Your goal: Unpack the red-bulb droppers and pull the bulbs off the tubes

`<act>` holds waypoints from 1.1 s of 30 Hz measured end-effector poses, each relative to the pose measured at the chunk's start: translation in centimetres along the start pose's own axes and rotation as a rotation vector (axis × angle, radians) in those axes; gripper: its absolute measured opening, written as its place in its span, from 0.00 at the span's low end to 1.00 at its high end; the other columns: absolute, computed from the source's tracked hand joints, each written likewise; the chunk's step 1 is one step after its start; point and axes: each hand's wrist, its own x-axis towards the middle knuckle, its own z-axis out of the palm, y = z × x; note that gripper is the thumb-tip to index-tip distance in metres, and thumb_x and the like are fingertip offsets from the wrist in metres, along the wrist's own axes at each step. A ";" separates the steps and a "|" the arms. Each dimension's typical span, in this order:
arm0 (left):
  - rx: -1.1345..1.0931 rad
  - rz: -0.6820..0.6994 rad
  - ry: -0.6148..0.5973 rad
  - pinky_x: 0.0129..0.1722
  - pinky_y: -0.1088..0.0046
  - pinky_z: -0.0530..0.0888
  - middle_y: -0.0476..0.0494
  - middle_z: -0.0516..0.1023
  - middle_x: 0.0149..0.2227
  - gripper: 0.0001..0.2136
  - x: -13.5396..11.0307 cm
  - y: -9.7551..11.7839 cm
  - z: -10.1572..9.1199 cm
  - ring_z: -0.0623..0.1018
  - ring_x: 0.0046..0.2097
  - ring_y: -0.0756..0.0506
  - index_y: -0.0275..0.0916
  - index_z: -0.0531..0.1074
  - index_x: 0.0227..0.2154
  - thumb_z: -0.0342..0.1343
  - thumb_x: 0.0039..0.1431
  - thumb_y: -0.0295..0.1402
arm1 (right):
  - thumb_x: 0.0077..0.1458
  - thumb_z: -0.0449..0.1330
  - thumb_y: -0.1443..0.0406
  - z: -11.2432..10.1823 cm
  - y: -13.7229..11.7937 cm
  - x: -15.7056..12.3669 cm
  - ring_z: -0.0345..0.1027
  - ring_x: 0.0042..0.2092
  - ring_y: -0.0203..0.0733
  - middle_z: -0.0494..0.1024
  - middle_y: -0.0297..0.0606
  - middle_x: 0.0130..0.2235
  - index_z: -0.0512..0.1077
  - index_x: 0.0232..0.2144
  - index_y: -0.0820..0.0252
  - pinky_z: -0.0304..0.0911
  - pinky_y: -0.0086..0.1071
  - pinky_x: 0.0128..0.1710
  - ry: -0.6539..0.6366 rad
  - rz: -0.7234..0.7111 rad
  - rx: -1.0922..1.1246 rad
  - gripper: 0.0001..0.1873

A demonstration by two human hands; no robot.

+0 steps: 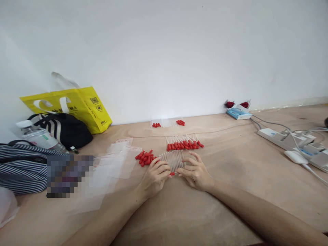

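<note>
The left hand is closed at the fingertips on one small red piece, which sits low between the two hands. The right hand faces it with fingers bent and thumb and index close together; whether it grips the end of a thin stick cannot be determined.

Directly ahead of and between the fingers, a row of thin translucent sticks lies side by side on the table. Beyond it lies a row of red-tipped sticks, tips toward the person. A pile of loose red pieces borders the left hand and limits the space on that side.

Flat transparent bags overlap to the left of the pile. Further left stand a striped bag, a plastic bottle, a black bag and a yellow bag. Near the wall, two groups of red pieces rest on transparent film. At right, a blue packet lies before two dark red flowers; a power strip carries plugs and cables.
</note>
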 end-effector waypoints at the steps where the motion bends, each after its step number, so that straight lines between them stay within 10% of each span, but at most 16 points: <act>1: -0.004 -0.002 -0.009 0.49 0.64 0.62 0.50 0.75 0.31 0.07 0.1 0.1 0.0 0.72 0.40 0.49 0.39 0.68 0.27 0.47 0.58 0.27 | 0.53 0.54 0.66 0.0 0.0 0.0 0.64 0.40 0.38 0.72 0.29 0.20 0.72 0.35 0.51 0.41 0.46 0.53 0.006 0.006 -0.004 0.09; 11: -0.036 -0.020 0.025 0.44 0.67 0.67 0.48 0.74 0.30 0.07 0.1 0.2 -0.3 0.71 0.38 0.49 0.38 0.68 0.29 0.46 0.57 0.25 | 0.53 0.54 0.64 -0.5 0.4 -0.4 0.64 0.39 0.39 0.73 0.28 0.20 0.73 0.33 0.50 0.38 0.46 0.52 0.018 0.067 -0.031 0.07; 18: 0.057 -0.294 0.125 0.34 0.73 0.71 0.45 0.66 0.31 0.08 -0.1 -1.8 -1.0 0.70 0.34 0.50 0.38 0.70 0.35 0.46 0.58 0.30 | 0.56 0.51 0.63 -1.4 2.1 -1.1 0.60 0.29 0.36 0.74 0.33 0.23 0.73 0.38 0.53 0.45 0.36 0.39 -0.104 0.365 -0.224 0.12; 27: 0.362 -0.731 -0.337 0.38 0.64 0.67 0.41 0.75 0.33 0.09 3.2 -6.9 -1.7 0.74 0.37 0.42 0.37 0.71 0.34 0.48 0.51 0.29 | 0.51 0.49 0.71 0.0 2.1 -0.7 0.65 0.34 0.38 0.76 0.36 0.32 0.71 0.36 0.58 0.45 0.33 0.33 -0.169 0.587 -0.256 0.13; 33: 0.382 -0.786 -0.308 0.44 0.53 0.59 0.42 0.76 0.33 0.12 4.4 -7.0 -1.3 0.72 0.40 0.39 0.39 0.71 0.28 0.50 0.51 0.43 | 0.54 0.48 0.69 0.8 1.6 0.3 0.64 0.33 0.38 0.74 0.38 0.31 0.70 0.37 0.58 0.42 0.33 0.31 -0.234 0.561 -0.337 0.12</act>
